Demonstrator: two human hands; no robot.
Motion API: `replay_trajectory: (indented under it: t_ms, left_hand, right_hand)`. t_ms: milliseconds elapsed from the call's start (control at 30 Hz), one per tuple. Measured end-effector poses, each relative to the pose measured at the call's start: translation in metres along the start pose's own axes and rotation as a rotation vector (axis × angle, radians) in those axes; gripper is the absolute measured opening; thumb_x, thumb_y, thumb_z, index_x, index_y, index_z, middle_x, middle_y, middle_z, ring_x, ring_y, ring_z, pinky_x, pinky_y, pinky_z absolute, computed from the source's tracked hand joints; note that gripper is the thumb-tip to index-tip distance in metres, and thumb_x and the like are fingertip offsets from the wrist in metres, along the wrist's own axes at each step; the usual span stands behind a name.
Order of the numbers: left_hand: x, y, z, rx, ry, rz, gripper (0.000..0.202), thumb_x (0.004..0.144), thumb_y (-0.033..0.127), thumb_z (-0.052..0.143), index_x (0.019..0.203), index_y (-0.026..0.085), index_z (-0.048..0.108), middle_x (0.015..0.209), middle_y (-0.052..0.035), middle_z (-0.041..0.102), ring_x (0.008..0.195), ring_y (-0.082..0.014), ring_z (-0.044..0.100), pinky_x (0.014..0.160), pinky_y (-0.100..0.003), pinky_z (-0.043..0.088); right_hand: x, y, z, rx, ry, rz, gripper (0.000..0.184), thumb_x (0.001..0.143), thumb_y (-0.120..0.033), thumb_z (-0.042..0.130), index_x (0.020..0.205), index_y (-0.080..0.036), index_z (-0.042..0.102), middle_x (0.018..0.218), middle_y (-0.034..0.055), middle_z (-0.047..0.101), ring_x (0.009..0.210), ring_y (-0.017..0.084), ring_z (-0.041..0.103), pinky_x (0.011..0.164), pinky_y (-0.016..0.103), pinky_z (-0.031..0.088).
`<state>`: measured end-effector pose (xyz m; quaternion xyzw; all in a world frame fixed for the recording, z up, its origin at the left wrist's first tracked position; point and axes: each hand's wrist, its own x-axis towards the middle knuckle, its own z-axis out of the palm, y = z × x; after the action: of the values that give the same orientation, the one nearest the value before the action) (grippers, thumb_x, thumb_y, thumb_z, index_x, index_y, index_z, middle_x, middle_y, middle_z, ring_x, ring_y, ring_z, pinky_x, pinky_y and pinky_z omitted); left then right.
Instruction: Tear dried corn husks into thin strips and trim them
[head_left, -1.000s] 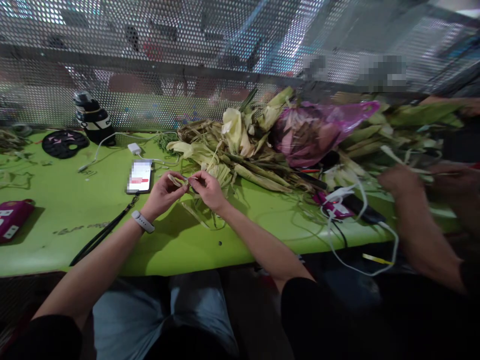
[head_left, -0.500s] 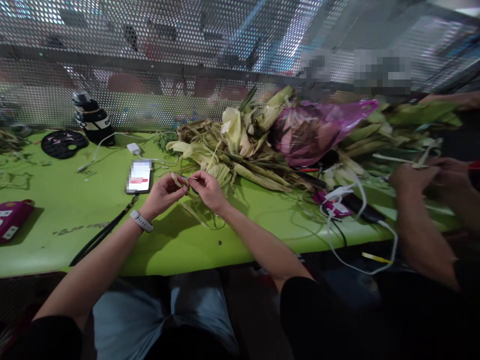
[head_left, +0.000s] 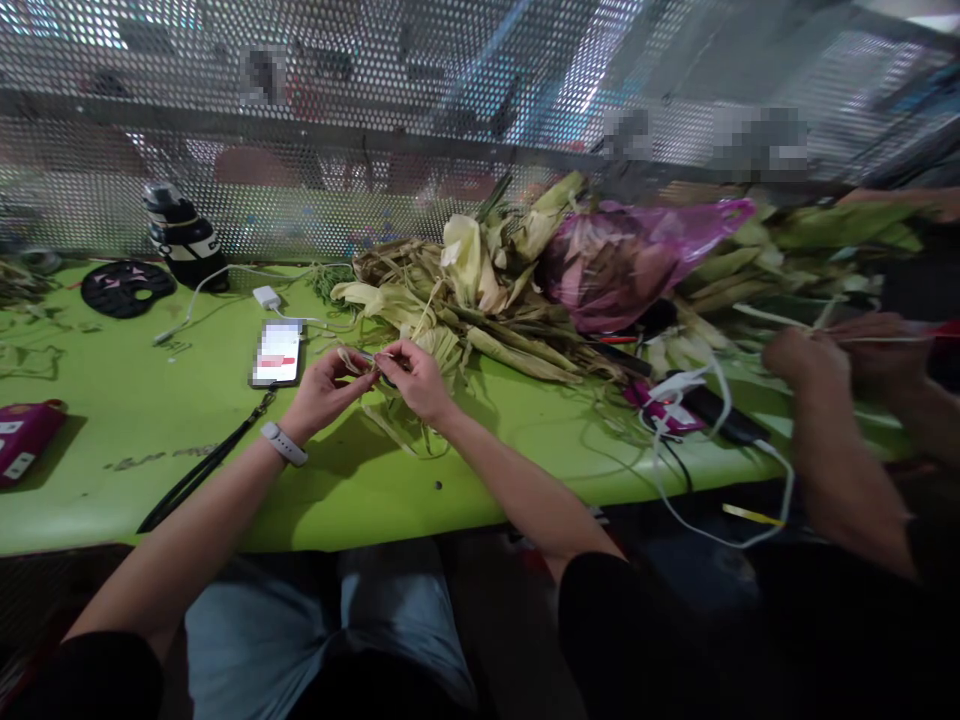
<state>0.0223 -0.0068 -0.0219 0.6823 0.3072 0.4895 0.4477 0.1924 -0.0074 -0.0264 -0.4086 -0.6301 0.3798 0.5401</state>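
Note:
Over the green tabletop, my left hand [head_left: 330, 388] and my right hand [head_left: 414, 378] meet fingertip to fingertip. Between them is a pale corn husk strip [head_left: 344, 357], pinched by the fingers of both hands; the exact grip is partly hidden. Loose strips [head_left: 386, 428] hang below the fingers near the tabletop. Just behind my hands lies a large heap of corn husks [head_left: 517, 335], some pale and fresh, some brown and dry. A lit phone [head_left: 277, 352] lies to the left of my left hand.
A black bottle [head_left: 186, 240] stands beside a black fan-like disc [head_left: 127, 288]. Husks fill a pink plastic bag [head_left: 600, 265]. White cables and a power bank [head_left: 716, 412] lie to the right, near a co-worker's hands [head_left: 810, 360]. A magenta box [head_left: 28, 440] sits far left. Perforated metal mesh [head_left: 300, 150] rises behind.
My hands stay nearly in place, with only slight finger movement around the husk strip. At right, the co-worker's hands have shifted a little left and stretch a pale strip.

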Motion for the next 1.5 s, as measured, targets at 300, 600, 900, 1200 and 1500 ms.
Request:
replay_trajectory:
  t_ms: [300, 600, 900, 1200, 1500]
  left_hand:
    - [-0.001, 0.003, -0.002, -0.017, 0.051, 0.007, 0.02, 0.075, 0.029, 0.076, 0.08, 0.014, 0.063, 0.07, -0.0013, 0.065, 0.062, -0.0092, 0.061, 0.057, -0.021, 0.052]
    - [0.002, 0.006, -0.005, -0.126, 0.036, -0.069, 0.037, 0.074, 0.029, 0.078, 0.105, 0.017, 0.061, 0.08, -0.0017, 0.069, 0.07, -0.0105, 0.065, 0.064, -0.021, 0.054]
    - [0.001, 0.009, -0.008, -0.129, -0.035, -0.083, 0.035, 0.074, 0.024, 0.078, 0.103, 0.016, 0.059, 0.086, -0.0011, 0.067, 0.076, -0.01, 0.066, 0.071, -0.022, 0.055]
    - [0.003, 0.006, -0.014, -0.01, -0.159, -0.082, 0.034, 0.078, 0.025, 0.074, 0.101, 0.017, 0.051, 0.086, -0.0029, 0.067, 0.076, -0.0127, 0.067, 0.068, -0.025, 0.055]
    - [0.005, 0.008, -0.017, -0.068, -0.243, -0.147, 0.036, 0.079, 0.026, 0.073, 0.1, 0.018, 0.045, 0.082, -0.0026, 0.066, 0.076, -0.0138, 0.067, 0.064, -0.025, 0.053]
  right_hand:
    - [-0.002, -0.003, 0.001, -0.059, 0.023, -0.044, 0.025, 0.084, -0.044, 0.06, 0.082, -0.019, 0.058, 0.077, 0.0, 0.057, 0.073, 0.013, 0.052, 0.07, 0.027, 0.044]
    - [-0.005, -0.009, 0.001, -0.015, -0.004, -0.016, 0.024, 0.085, -0.043, 0.059, 0.084, -0.02, 0.058, 0.077, -0.0003, 0.057, 0.072, 0.013, 0.052, 0.069, 0.027, 0.043]
    - [0.002, -0.01, -0.014, -0.074, -0.133, -0.03, 0.024, 0.086, -0.042, 0.056, 0.093, -0.019, 0.057, 0.083, 0.0005, 0.061, 0.077, 0.014, 0.057, 0.073, 0.028, 0.046]
    - [0.012, -0.009, -0.032, -0.457, -0.461, -0.389, 0.024, 0.091, -0.028, 0.052, 0.106, -0.018, 0.069, 0.101, 0.0102, 0.069, 0.095, 0.022, 0.062, 0.088, 0.043, 0.047]
    - [0.011, -0.019, -0.036, -0.506, -0.505, -0.345, 0.016, 0.09, -0.024, 0.057, 0.096, -0.02, 0.071, 0.089, 0.007, 0.07, 0.083, 0.02, 0.061, 0.078, 0.038, 0.048]
